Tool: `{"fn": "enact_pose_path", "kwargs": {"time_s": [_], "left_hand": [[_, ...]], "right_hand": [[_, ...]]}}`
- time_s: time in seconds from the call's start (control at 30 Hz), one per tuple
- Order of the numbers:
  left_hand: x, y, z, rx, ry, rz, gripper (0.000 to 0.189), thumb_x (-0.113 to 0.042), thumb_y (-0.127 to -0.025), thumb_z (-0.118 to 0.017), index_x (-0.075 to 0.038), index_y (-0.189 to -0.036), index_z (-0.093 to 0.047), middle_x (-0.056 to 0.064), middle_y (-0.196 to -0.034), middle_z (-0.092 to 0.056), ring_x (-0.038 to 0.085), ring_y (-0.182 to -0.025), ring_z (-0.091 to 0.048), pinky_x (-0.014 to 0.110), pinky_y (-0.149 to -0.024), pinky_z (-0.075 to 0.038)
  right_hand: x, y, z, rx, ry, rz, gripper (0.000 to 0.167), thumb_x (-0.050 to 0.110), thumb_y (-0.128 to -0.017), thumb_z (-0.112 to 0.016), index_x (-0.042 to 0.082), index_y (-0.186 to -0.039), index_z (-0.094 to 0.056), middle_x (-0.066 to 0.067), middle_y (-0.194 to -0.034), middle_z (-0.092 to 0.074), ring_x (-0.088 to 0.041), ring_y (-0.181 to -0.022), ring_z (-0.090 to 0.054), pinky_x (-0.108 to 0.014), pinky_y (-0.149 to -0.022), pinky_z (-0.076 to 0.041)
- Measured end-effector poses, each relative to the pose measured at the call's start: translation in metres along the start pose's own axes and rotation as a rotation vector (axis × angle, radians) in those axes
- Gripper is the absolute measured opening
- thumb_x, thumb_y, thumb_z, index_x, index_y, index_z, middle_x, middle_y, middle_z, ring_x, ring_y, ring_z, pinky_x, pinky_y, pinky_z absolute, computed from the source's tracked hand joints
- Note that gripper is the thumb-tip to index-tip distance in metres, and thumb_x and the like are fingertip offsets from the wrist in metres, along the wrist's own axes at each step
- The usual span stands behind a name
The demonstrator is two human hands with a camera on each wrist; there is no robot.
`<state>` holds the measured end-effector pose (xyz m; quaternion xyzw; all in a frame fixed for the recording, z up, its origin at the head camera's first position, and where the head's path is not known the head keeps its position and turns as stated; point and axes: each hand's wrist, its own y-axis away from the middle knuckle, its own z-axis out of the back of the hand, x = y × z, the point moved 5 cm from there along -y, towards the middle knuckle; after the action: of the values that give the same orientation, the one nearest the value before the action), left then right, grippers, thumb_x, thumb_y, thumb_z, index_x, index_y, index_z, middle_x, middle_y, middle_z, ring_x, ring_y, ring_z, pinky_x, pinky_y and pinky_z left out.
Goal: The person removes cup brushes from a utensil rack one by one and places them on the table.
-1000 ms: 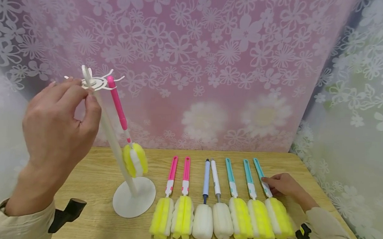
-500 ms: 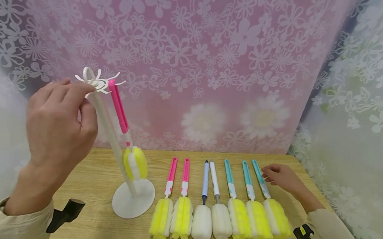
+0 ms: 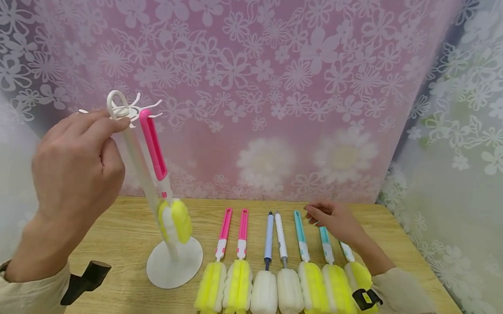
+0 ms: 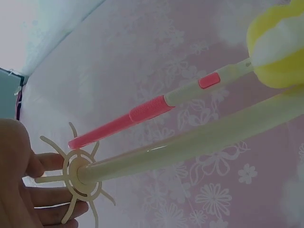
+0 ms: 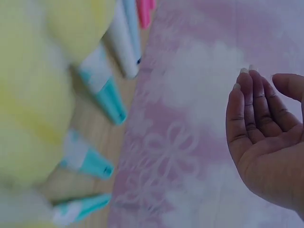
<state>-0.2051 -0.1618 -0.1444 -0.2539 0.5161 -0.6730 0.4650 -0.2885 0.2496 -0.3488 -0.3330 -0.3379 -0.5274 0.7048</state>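
Observation:
My left hand (image 3: 80,154) pinches the hooked top of a white stand (image 3: 175,266), its fingers around the ring of hooks in the left wrist view. A bottle brush (image 3: 152,145) with a pink handle and a yellow-and-white sponge head hangs from one hook. My right hand (image 3: 337,221) is over the handles of teal-handled bottle brushes, fingers loosely bent, holding nothing; in the right wrist view its palm and fingers (image 5: 261,104) show bare. The nearest teal brush (image 3: 301,229) lies just left of its fingertips. The rightmost brush (image 3: 358,274) is partly covered by my right wrist.
Lying in a row on the wooden table (image 3: 232,203) are two pink-handled brushes (image 3: 239,287), a blue-handled brush (image 3: 264,293) with a white sponge and a white-handled brush (image 3: 289,290). A floral curtain (image 3: 270,106) hangs behind the table.
My right hand has let go of the rightmost teal brush and moved left over the other teal handles. The hanging pink brush has turned slightly; my left hand stays at the stand's top.

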Motion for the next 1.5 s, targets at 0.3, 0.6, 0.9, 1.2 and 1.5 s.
{"fn": "enact_pose_path", "kwargs": {"time_s": [0.3, 0.6, 0.9, 1.2, 1.5], "left_hand": [[-0.002, 0.001, -0.004, -0.076, 0.018, 0.015, 0.048, -0.043, -0.091, -0.051, -0.001, -0.092, -0.074, 0.014, -0.095, -0.070, 0.036, -0.094, -0.062, 0.052, -0.077, -0.046], [-0.002, 0.000, -0.006, -0.120, -0.011, 0.015, 0.046, -0.041, -0.093, -0.053, 0.000, -0.090, -0.074, 0.014, -0.093, -0.071, 0.036, -0.093, -0.063, 0.051, -0.077, -0.047], [-0.005, -0.003, -0.006, -0.115, -0.045, -0.026, 0.046, -0.038, -0.094, -0.050, 0.001, -0.090, -0.073, 0.014, -0.092, -0.070, 0.036, -0.088, -0.063, 0.050, -0.075, -0.047], [-0.009, -0.007, -0.008, -0.126, -0.052, -0.049, 0.047, -0.038, -0.095, -0.048, 0.001, -0.088, -0.073, 0.014, -0.090, -0.070, 0.036, -0.087, -0.064, 0.049, -0.075, -0.048], [-0.006, -0.007, -0.008, -0.113, -0.071, -0.042, 0.048, -0.039, -0.095, -0.047, 0.001, -0.086, -0.072, 0.014, -0.087, -0.070, 0.036, -0.086, -0.064, 0.050, -0.077, -0.049]], "right_hand": [[0.076, -0.027, -0.049, 0.035, -0.064, 0.168, 0.028, 0.028, -0.097, -0.055, 0.007, -0.113, -0.064, -0.005, -0.095, -0.066, -0.019, -0.086, -0.064, -0.035, -0.076, -0.054], [0.157, -0.047, -0.106, 0.047, -0.192, 0.378, 0.027, 0.023, -0.097, -0.055, 0.009, -0.120, -0.062, -0.003, -0.107, -0.066, -0.017, -0.091, -0.064, -0.034, -0.079, -0.053], [0.215, -0.063, -0.152, 0.036, -0.304, 0.457, 0.039, 0.030, -0.089, -0.068, 0.015, -0.124, -0.062, 0.006, -0.114, -0.064, -0.010, -0.095, -0.062, -0.028, -0.082, -0.052], [0.234, -0.069, -0.165, -0.102, -0.350, 0.522, 0.033, 0.026, -0.083, -0.075, 0.009, -0.110, -0.066, 0.004, -0.096, -0.067, -0.009, -0.083, -0.063, -0.025, -0.076, -0.053], [0.239, -0.072, -0.173, -0.104, -0.336, 0.516, 0.025, 0.025, -0.087, -0.071, 0.008, -0.105, -0.067, 0.002, -0.092, -0.066, -0.008, -0.083, -0.061, -0.023, -0.077, -0.052]]}}
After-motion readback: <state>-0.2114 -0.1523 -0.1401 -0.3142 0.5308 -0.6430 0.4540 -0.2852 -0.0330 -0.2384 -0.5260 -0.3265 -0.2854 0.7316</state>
